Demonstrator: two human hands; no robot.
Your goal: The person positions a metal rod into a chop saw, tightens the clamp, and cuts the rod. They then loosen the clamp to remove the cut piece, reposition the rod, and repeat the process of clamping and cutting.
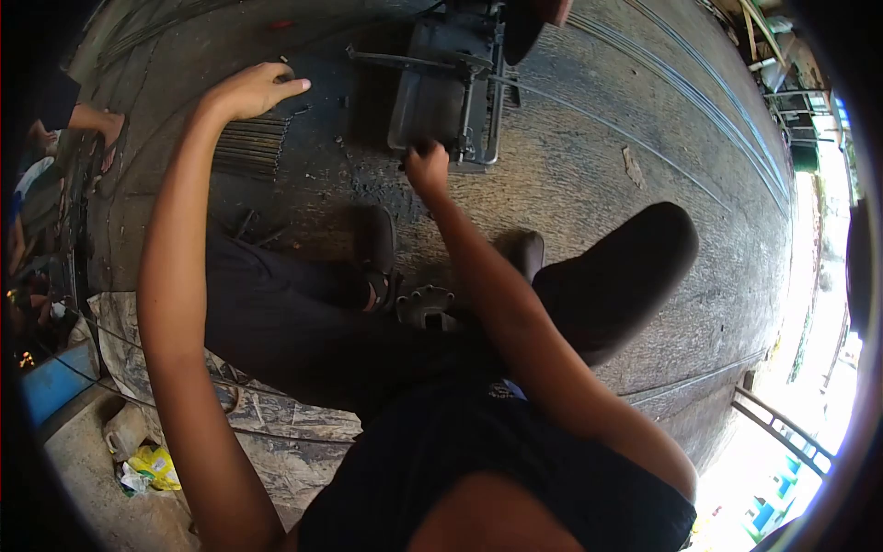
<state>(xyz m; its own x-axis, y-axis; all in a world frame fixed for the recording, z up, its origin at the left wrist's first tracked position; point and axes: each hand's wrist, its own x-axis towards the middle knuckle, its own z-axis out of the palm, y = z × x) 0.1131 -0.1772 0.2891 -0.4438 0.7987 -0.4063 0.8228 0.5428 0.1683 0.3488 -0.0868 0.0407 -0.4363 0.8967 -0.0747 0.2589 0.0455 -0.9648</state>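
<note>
My left hand (253, 92) hovers just above a stack of short metal rods (246, 149) on the floor, its thumb stretched out and apart from its bent fingers. No rod shows in it. My right hand (428, 168) is closed in a fist at the near edge of a dark metal cutting machine's base (428, 115); what its fingers hold is hidden. A long thin rod (589, 115) runs from the machine out to the right across the floor. A metal bar (395, 61) sticks out of the machine's left side.
Dark bits of scrap (377, 184) lie between my feet and the machine. Long rods (699, 83) stretch along the floor at the far right. Another person's foot (112, 138) is at the left. A yellow bag (156, 467) lies at lower left.
</note>
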